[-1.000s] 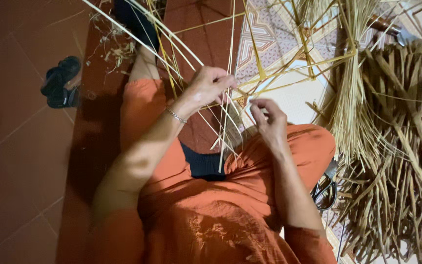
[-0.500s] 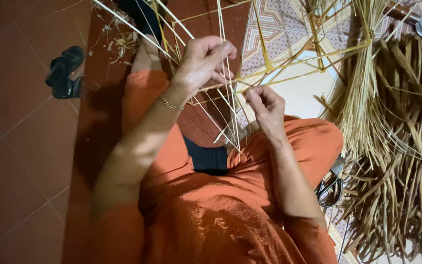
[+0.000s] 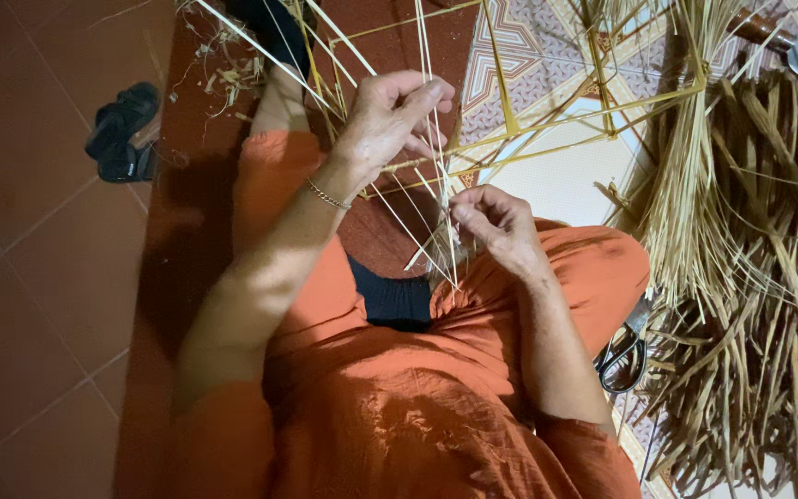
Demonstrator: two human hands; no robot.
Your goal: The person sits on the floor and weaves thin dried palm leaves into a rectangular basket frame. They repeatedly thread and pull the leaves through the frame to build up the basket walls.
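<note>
Left hand (image 3: 390, 120) raised, fingers curled round thin pale straw strips (image 3: 431, 139); right hand (image 3: 496, 226) lower, pinching their woven end over orange-clad lap. Mid-plait, seemingly. Scissors (image 3: 622, 356) by right knee, dried straw heap (image 3: 750, 277) beyond, sandals (image 3: 120, 134) left.

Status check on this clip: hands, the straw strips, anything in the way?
Left hand pinching straw strips up high. Right hand gripping the woven end above lap. Scissors and straw pile off to right, nothing blocking.
</note>
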